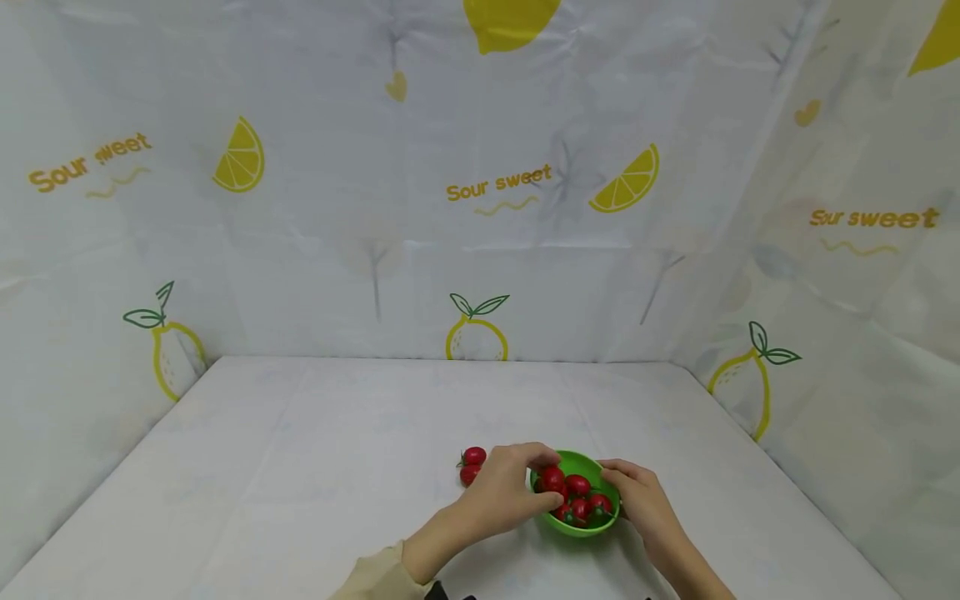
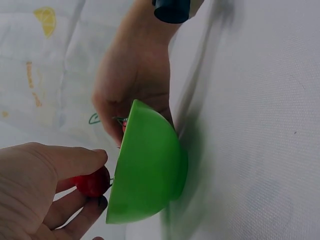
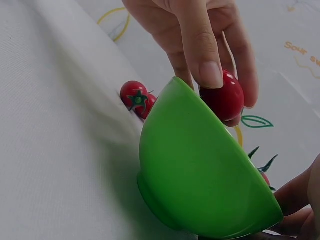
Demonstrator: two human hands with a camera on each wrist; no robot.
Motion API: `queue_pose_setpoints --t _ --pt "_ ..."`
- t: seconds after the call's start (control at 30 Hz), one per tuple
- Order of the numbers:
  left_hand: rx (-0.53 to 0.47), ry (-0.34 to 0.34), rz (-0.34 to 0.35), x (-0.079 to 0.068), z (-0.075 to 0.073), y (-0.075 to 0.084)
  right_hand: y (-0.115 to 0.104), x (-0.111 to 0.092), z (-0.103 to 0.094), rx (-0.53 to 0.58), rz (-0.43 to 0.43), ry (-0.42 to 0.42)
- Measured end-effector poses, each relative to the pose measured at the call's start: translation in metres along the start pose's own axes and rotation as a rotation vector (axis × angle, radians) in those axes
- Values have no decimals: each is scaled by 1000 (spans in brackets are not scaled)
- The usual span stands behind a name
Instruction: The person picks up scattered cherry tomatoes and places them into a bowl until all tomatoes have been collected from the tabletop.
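Observation:
A green bowl stands on the white table and holds several red cherry tomatoes with green stems. My left hand pinches one cherry tomato between thumb and fingers, at the bowl's left rim. On the bowl's right side my right hand grips the rim; in the left wrist view the bowl hides part of its fingers. Two more tomatoes lie on the table left of the bowl, partly behind my left hand.
The white tabletop stretches out around the bowl. A lemon-printed curtain hangs along the table's back edge, and similar cloth walls close in both sides.

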State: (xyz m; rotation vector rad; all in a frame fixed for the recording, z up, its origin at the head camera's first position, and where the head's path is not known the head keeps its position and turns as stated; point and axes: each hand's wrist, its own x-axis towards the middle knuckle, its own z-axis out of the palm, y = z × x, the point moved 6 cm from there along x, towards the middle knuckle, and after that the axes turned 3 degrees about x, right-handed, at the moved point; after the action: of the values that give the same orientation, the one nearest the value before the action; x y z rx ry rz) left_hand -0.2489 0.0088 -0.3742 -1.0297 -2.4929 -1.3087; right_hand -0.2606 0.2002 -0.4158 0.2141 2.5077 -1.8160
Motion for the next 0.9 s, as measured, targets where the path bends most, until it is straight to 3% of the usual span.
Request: queue_pose_setpoints --t 0.3,0.47,0.7,0.9 --pt "11 56 -11 -8 -10 -3 2 1 1 -4 11 -6" --pt "66 142 -29 -16 -30 -12 1 2 1 -10 15 -9" --pt "69 296 -135 -30 -67 -39 -1 2 0 -10 13 -9" --pt "89 311 -192 -36 -81 -51 0 2 0 -2 12 -6"
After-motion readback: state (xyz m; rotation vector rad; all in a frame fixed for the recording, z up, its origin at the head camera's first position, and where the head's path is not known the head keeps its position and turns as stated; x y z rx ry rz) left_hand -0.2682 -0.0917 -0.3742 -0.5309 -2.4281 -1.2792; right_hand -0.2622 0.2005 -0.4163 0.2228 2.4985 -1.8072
